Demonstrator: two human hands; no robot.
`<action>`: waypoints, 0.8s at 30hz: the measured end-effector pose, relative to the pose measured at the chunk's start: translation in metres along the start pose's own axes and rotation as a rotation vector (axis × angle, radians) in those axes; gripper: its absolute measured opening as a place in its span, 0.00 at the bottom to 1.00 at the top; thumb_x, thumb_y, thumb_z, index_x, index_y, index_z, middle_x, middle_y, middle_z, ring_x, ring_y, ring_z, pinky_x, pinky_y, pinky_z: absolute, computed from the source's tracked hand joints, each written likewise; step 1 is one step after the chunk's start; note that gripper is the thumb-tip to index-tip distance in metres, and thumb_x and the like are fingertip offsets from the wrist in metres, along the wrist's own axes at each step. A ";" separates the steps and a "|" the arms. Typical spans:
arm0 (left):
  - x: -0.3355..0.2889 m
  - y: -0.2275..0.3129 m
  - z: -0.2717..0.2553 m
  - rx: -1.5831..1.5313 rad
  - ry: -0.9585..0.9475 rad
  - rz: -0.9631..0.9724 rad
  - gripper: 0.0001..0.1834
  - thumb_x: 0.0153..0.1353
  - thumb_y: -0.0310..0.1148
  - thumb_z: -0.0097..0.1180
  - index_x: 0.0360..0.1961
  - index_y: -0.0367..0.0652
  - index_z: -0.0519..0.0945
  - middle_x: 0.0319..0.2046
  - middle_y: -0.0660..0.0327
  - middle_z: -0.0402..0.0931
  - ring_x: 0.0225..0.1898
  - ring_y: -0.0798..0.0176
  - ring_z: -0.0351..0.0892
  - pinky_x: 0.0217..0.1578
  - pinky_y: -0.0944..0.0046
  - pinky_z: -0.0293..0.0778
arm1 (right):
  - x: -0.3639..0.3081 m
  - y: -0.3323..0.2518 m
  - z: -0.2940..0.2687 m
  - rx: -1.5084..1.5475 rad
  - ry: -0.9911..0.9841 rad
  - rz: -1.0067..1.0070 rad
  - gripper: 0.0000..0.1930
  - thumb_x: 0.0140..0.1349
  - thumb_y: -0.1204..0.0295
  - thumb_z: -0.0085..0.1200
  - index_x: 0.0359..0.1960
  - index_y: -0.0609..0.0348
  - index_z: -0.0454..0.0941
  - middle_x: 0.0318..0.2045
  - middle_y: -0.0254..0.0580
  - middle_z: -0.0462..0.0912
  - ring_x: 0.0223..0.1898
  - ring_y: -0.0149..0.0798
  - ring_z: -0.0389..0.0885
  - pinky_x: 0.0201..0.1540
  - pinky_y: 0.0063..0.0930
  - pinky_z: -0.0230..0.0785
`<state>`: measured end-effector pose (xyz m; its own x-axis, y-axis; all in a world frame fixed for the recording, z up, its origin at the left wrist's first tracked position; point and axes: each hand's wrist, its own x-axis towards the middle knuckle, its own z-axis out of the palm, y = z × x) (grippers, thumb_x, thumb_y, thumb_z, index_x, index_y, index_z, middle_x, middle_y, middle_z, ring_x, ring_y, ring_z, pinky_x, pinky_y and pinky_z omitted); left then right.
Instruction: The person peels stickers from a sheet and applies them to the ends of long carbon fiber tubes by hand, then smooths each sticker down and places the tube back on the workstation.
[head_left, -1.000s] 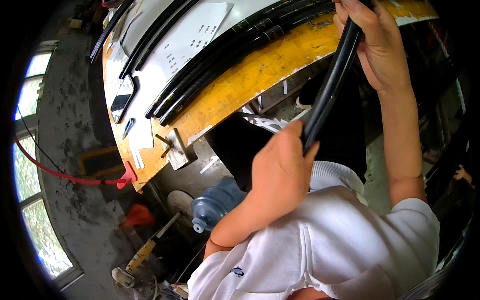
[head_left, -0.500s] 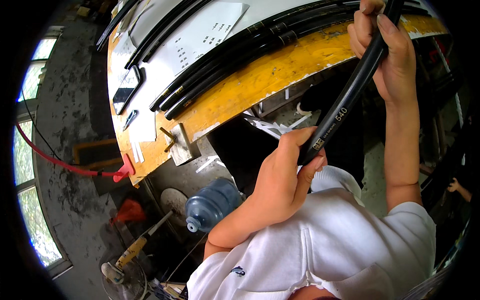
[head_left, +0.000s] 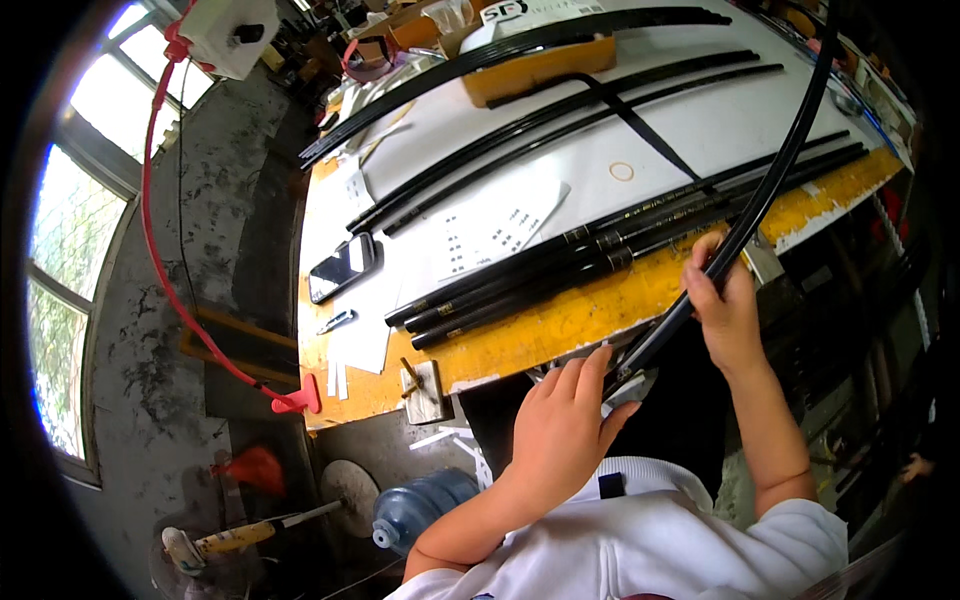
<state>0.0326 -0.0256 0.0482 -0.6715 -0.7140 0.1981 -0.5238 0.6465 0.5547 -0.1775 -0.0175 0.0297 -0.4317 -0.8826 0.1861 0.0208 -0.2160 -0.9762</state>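
A long black fishing rod (head_left: pixel 748 225) slants from the upper right down to the space in front of my body. My right hand (head_left: pixel 728 310) is wrapped around it some way above its lower end. At that lower end is my left hand (head_left: pixel 556 418), its fingers fairly straight and the thumb on the other side, with the rod's end between them. Part of the end is hidden by the hand. Several similar black rods (head_left: pixel 500 302) with gold markings lie side by side along the near edge of the table (head_left: pixel 560 312), just beyond my hands.
More black rods (head_left: pixel 520 112) lie farther back beside a cardboard box (head_left: pixel 545 72). Label sheets (head_left: pixel 500 232), a phone (head_left: pixel 342 268) and a small cutter (head_left: pixel 337 321) are on the left. A block (head_left: pixel 424 392) sits at the near edge. Below stands a water bottle (head_left: pixel 425 510).
The view has shifted to show more of the table. My right hand has come down nearer to my left along the rod, and the left hand's fingers have straightened.
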 end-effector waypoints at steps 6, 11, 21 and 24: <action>0.022 0.002 0.006 0.021 0.017 -0.086 0.18 0.61 0.36 0.57 0.49 0.38 0.70 0.31 0.48 0.78 0.31 0.43 0.78 0.31 0.51 0.73 | 0.018 -0.017 0.009 0.085 -0.080 0.060 0.11 0.59 0.70 0.58 0.39 0.52 0.68 0.29 0.25 0.66 0.28 0.18 0.64 0.27 0.12 0.58; 0.037 -0.027 -0.020 0.154 0.048 -0.085 0.15 0.62 0.40 0.55 0.44 0.42 0.71 0.29 0.50 0.77 0.29 0.42 0.77 0.27 0.49 0.70 | 0.096 -0.028 -0.039 0.035 0.206 0.009 0.16 0.65 0.54 0.51 0.43 0.53 0.75 0.24 0.25 0.69 0.18 0.18 0.63 0.18 0.11 0.54; 0.095 -0.132 -0.066 0.581 0.063 -0.041 0.10 0.63 0.37 0.54 0.38 0.42 0.74 0.32 0.59 0.76 0.39 0.60 0.77 0.41 0.60 0.71 | 0.247 0.031 -0.174 -0.011 0.066 0.375 0.19 0.66 0.55 0.51 0.21 0.52 0.67 0.17 0.28 0.69 0.09 0.22 0.53 0.11 0.17 0.41; 0.123 -0.177 -0.068 0.649 0.127 0.007 0.10 0.62 0.36 0.56 0.38 0.40 0.74 0.34 0.57 0.75 0.41 0.55 0.77 0.45 0.56 0.71 | 0.275 0.072 -0.168 0.035 0.059 0.559 0.14 0.66 0.57 0.51 0.35 0.53 0.68 0.22 0.34 0.74 0.11 0.23 0.57 0.11 0.16 0.43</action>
<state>0.0785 -0.2463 0.0293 -0.6299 -0.7095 0.3160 -0.7557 0.6537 -0.0387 -0.4456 -0.2054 -0.0079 -0.3959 -0.8423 -0.3658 0.2903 0.2631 -0.9201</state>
